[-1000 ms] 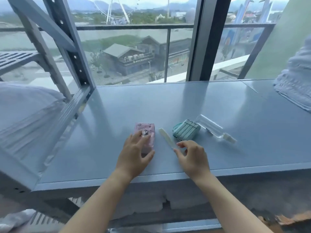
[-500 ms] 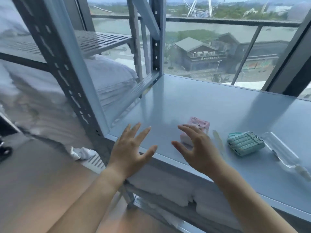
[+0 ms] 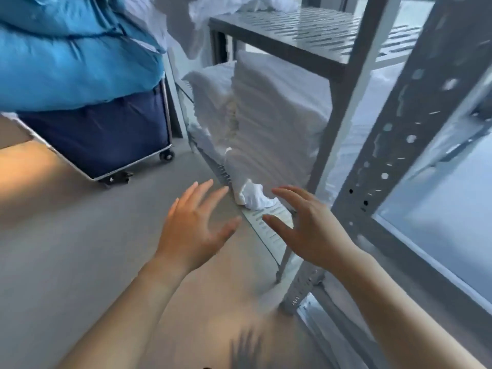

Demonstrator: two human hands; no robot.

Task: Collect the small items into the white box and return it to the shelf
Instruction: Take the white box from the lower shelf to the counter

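Note:
My left hand (image 3: 193, 227) hovers over the grey floor with fingers spread and nothing in it. My right hand (image 3: 306, 225) is held beside it, also spread and empty, just in front of the low shelf edge (image 3: 262, 230). The grey metal shelf unit (image 3: 383, 145) fills the right half of the view. No white box and none of the small items are in sight. The image is blurred by motion.
Stacks of folded white towels (image 3: 271, 121) sit on the lower shelf, with a crumpled white cloth (image 3: 253, 198) at its front edge. A navy wheeled laundry cart (image 3: 106, 134) heaped with blue bedding (image 3: 74, 49) stands at the left. A perforated upper shelf (image 3: 292, 33) is above.
The view has swung left and down, away from the table with the pink, green and clear items. Both hands left the tabletop and now hang open over the floor by the shelf.

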